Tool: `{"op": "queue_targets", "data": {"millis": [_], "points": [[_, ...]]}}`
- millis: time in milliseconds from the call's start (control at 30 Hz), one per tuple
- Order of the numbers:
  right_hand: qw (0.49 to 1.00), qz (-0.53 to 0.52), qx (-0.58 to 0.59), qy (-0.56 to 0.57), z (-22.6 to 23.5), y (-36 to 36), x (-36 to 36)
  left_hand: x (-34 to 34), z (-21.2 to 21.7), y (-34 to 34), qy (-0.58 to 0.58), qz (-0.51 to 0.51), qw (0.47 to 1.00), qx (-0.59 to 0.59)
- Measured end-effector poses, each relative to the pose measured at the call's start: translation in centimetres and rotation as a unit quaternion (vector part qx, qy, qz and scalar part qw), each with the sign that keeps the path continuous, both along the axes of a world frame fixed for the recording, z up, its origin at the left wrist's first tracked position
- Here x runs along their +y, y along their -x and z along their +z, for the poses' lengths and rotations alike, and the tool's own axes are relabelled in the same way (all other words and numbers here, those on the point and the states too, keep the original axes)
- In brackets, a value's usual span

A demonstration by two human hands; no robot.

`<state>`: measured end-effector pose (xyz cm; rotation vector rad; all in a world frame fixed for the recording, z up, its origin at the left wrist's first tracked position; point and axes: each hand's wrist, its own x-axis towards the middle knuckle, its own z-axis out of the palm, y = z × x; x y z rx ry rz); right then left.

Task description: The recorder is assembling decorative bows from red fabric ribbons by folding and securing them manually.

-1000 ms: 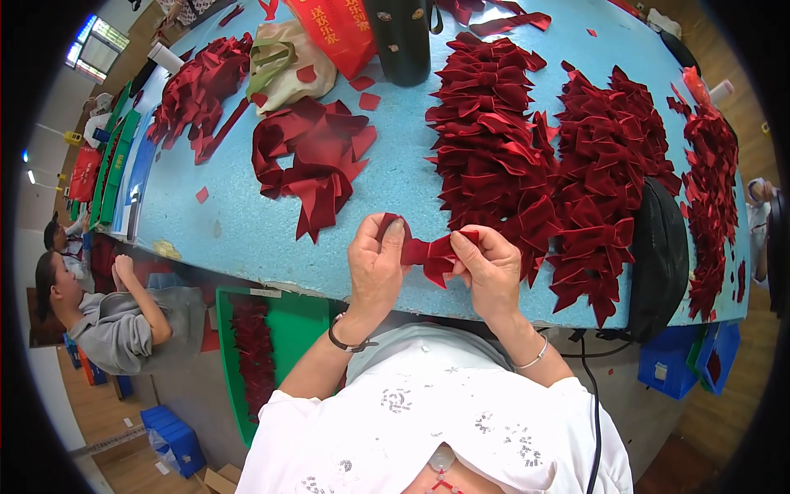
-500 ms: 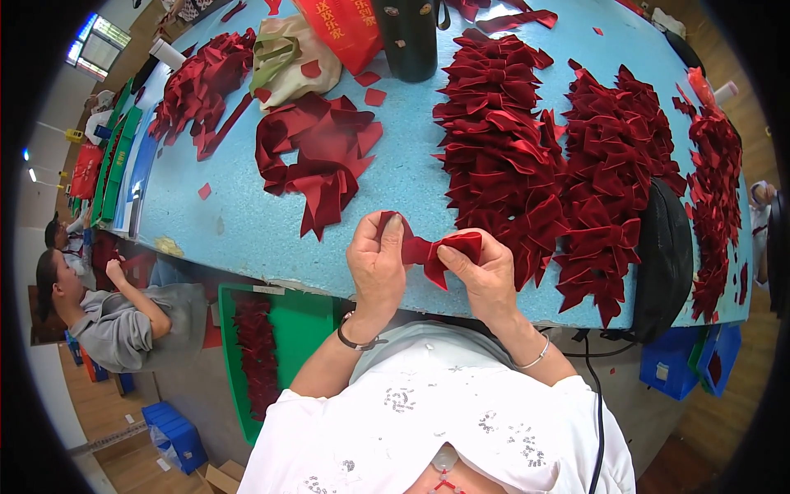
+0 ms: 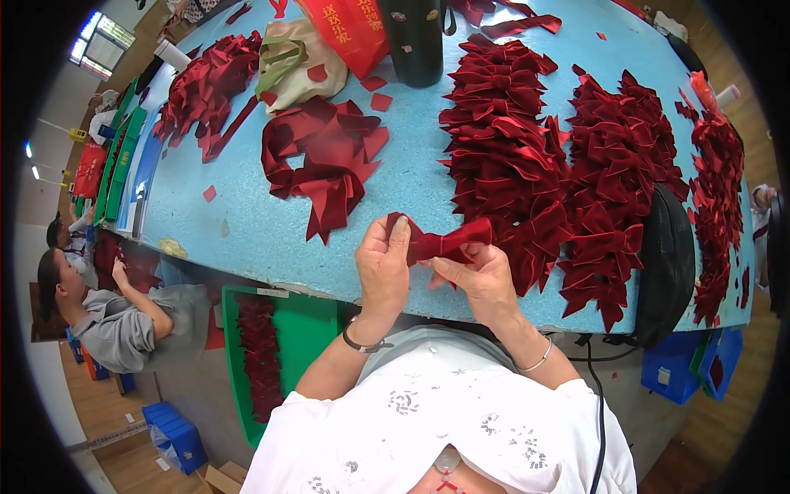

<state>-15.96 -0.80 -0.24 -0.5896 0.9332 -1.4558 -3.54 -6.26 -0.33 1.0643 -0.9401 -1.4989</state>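
Between my two hands, just above the table's near edge, is a dark red velvet bow (image 3: 440, 246). My left hand (image 3: 384, 267) pinches its left loop between thumb and fingers. At the right loop, my right hand (image 3: 481, 281) has its thumb and fingers closed on the lower edge, and some of its fingers are hidden behind the fabric. A loose heap of red ribbon strips (image 3: 325, 144) lies beyond my left hand. Close to my right hand starts a long stack of finished-looking red bows (image 3: 502, 140), with another bow stack (image 3: 605, 181) to its right.
On the blue table (image 3: 247, 214) stand a dark tumbler (image 3: 415, 49), a cloth bag (image 3: 304, 62) and a red bag (image 3: 350, 33). A black pouch (image 3: 666, 263) hangs over the near right edge. A green crate (image 3: 313, 329) sits below at left, near a seated co-worker (image 3: 123, 317).
My right thumb has slid down off the bow's front to its lower edge. The bow's right loop now spreads wider and tilts up. My left hand keeps its pinch.
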Motion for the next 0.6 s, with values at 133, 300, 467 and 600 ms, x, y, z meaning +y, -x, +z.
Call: {"op": "queue_targets", "data": {"millis": [133, 300, 467, 600], "points": [[0.999, 0.039, 0.022, -0.004, -0.8, 0.6, 0.1, -0.2, -0.1, -0.3, -0.016, 0.0, 0.999, 0.035], [0.998, 0.052, -0.012, -0.016, -0.7, 0.5, 0.1, -0.2, -0.7, -0.9, -0.032, 0.003, 0.999, 0.037], [0.997, 0.069, -0.027, -0.03, -0.7, 0.6, 0.2, 0.2, -0.8, -0.6, -0.049, 0.004, 0.999, 0.023], [0.996, 0.063, -0.056, -0.028, -1.3, 0.7, 0.1, 0.3, -0.8, -0.2, -0.076, 0.015, 0.997, -0.006]]}}
